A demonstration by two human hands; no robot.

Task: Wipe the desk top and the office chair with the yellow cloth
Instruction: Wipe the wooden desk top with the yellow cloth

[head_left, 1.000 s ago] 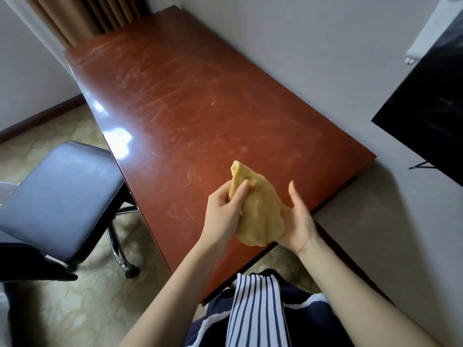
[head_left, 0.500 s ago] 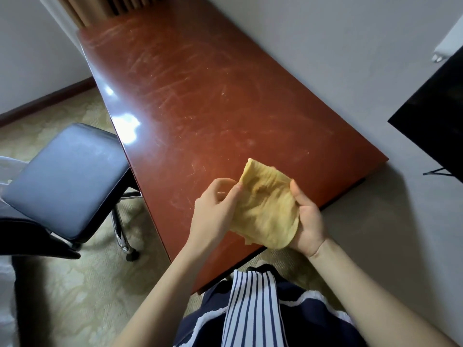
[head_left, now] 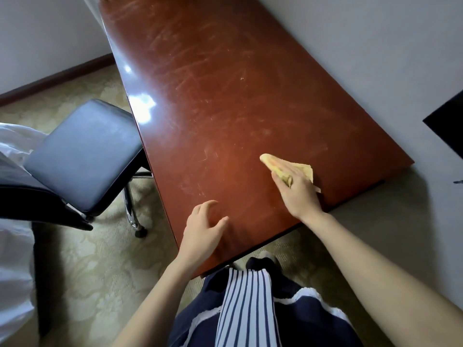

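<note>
Scratches (head_left: 190, 71) streak desk top (head_left: 225, 126); right fingers (head_left: 278, 164) flatten yellow cloth (head_left: 307, 170), left fingers (head_left: 199, 211) relaxed.

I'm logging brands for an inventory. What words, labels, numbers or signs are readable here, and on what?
None. No writing shows on the desk top, the office chair, the yellow cloth, the striped clothing or the dark panel at the right edge.
</note>
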